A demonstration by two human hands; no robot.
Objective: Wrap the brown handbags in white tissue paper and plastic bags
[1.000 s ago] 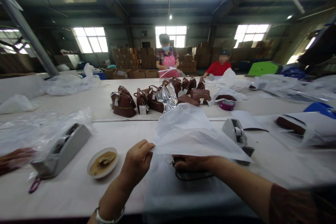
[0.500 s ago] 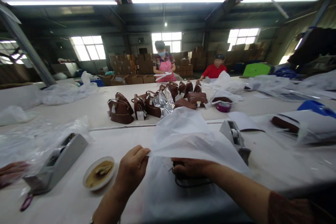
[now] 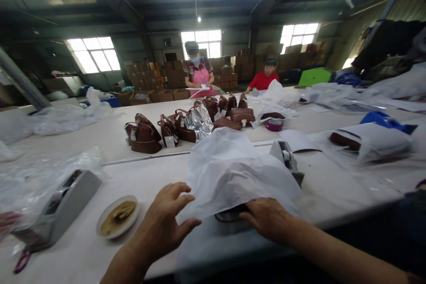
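A white translucent wrapping sheet (image 3: 219, 177) is draped over a dark item (image 3: 229, 215), of which only a lower part with a thin handle or strap shows. My left hand (image 3: 169, 217) is just left of the sheet, fingers spread and holding nothing. At the right, my right hand (image 3: 269, 219) is at the sheet's near edge beside the dark item; its fingertips are partly covered, and what they grip, if anything, is hidden.
Brown handbags (image 3: 143, 135) stand across the table. Tape dispensers (image 3: 60, 213) (image 3: 286, 159) flank the sheet, and a dish (image 3: 118, 217) sits left. Another person's hand (image 3: 8, 222) is at the left edge. Two people are beyond the table.
My left hand has let go of the sheet's edge and opened. My right hand has drawn back from under the sheet, which now hangs lower over the dark item. The view has shifted.
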